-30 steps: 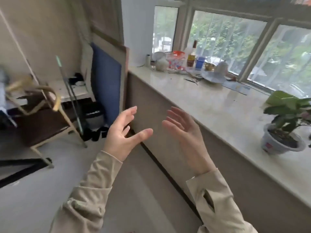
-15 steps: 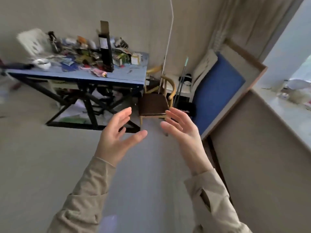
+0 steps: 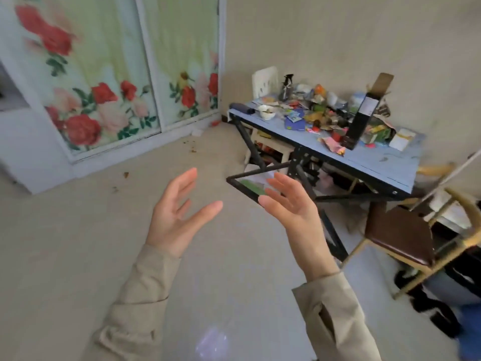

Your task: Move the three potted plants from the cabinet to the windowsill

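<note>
pale flooring (image 3: 78,243) fills the lower half of the frame. at the far left edge a white cabinet (image 3: 26,147) juts out, and beside it, in the upper left, stand sliding doors (image 3: 104,87) printed with red and pink roses. a few brown crumbs (image 3: 126,174) lie on the floor before them. at centre the left hand (image 3: 174,220) is raised with its palm turned to the right, fingers straight and spread, holding nothing. just to its right and apart from it, the right hand (image 3: 294,212) faces it, fingers likewise relaxed and empty. both wrists wear beige sleeves (image 3: 140,295). behind the right hand the black frame (image 3: 260,157) of a blue table (image 3: 364,157) spreads across the floor. the tabletop, upper right, is heaped with wrappers and packets, with a white bowl (image 3: 266,112) near its left end and a tall black carton (image 3: 361,118) upright, flap open. a white chair back (image 3: 264,80) shows behind the table. at the right edge stands a brown-seated chair (image 3: 400,235) with a wooden frame. where the potted plants stand cannot be told from this view.
</note>
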